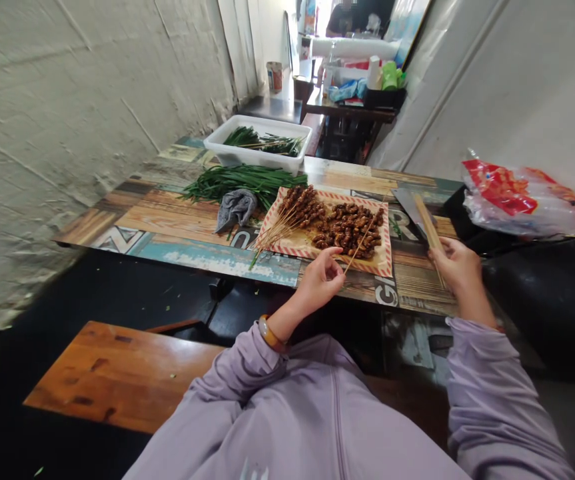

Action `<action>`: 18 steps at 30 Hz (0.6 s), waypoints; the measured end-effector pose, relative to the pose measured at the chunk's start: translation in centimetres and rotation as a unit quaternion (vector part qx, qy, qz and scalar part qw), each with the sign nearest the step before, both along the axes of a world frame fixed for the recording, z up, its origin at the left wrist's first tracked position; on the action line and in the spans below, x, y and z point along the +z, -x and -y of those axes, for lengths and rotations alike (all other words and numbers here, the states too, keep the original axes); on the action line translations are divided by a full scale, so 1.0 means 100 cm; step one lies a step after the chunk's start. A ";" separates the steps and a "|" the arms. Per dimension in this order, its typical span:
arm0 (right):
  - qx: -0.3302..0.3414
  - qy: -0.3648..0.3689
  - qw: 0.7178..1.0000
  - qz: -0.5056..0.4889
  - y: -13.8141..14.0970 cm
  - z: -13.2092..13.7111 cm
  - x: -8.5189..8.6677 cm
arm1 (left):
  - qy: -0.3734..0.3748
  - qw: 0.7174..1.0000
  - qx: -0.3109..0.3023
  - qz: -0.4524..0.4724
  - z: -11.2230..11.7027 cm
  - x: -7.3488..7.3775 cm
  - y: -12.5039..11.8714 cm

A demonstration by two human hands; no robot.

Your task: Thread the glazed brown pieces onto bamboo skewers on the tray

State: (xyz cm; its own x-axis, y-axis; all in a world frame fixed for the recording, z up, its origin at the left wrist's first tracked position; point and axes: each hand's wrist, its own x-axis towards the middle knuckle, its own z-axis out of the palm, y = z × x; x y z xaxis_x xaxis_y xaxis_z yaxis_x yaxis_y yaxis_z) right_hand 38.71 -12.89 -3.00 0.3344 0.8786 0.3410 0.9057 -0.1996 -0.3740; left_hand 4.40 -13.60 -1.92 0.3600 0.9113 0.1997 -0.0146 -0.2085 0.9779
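Between thumb and fingers, my left hand [321,283] pinches the lower end of a thin wooden skewer [358,248], which slants up over a heap of brown, glossy food pieces [351,230]. Off to the right, my right hand [457,269] is closed round a bundle of bare skewers [427,223]. The brown pieces lie on a paper-lined tray [386,263] with a red-striped rim. On its left side rest several loaded skewers [300,208], their sticks fanned toward the front left. Whether the skewer in my left hand carries any food, I cannot tell.
Behind the tray lie long green stalks [247,181], a grey cloth [236,209] and a white tub [302,155] holding more greens. A red-and-clear plastic package [517,193] sits at the right. Below left is a wooden bench [132,373]. A person [350,20] is in the background.
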 end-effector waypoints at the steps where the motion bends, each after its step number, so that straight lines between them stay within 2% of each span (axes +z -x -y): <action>1: -0.005 -0.020 1.000 0.011 0.000 0.002 0.002 | -0.005 1.000 0.001 -0.007 0.000 0.000 0.000; 3: -0.023 -0.088 0.996 0.023 0.010 0.006 0.013 | -0.017 1.000 0.000 -0.024 0.000 -0.002 -0.001; 5: -0.004 -0.177 0.984 0.008 0.033 0.010 0.029 | -0.034 0.998 -0.005 -0.044 0.000 -0.002 -0.003; 7: 0.080 -0.240 0.967 0.018 0.063 0.014 0.045 | -0.053 0.997 -0.012 -0.062 -0.001 -0.001 -0.003; 8: 0.126 -0.247 0.960 0.034 0.078 0.016 0.052 | -0.063 0.995 -0.015 -0.071 -0.002 0.001 -0.003; 10: 0.221 -0.243 0.941 0.077 0.107 0.018 0.061 | -0.084 0.992 -0.019 -0.091 -0.005 0.005 -0.002; 13: 0.317 -0.161 0.929 0.106 0.139 0.017 0.063 | -0.120 0.984 -0.007 -0.133 -0.008 0.013 0.005; 18: 0.369 -0.112 0.912 0.143 0.162 0.005 0.054 | -0.164 0.970 -0.001 -0.181 -0.014 0.025 0.027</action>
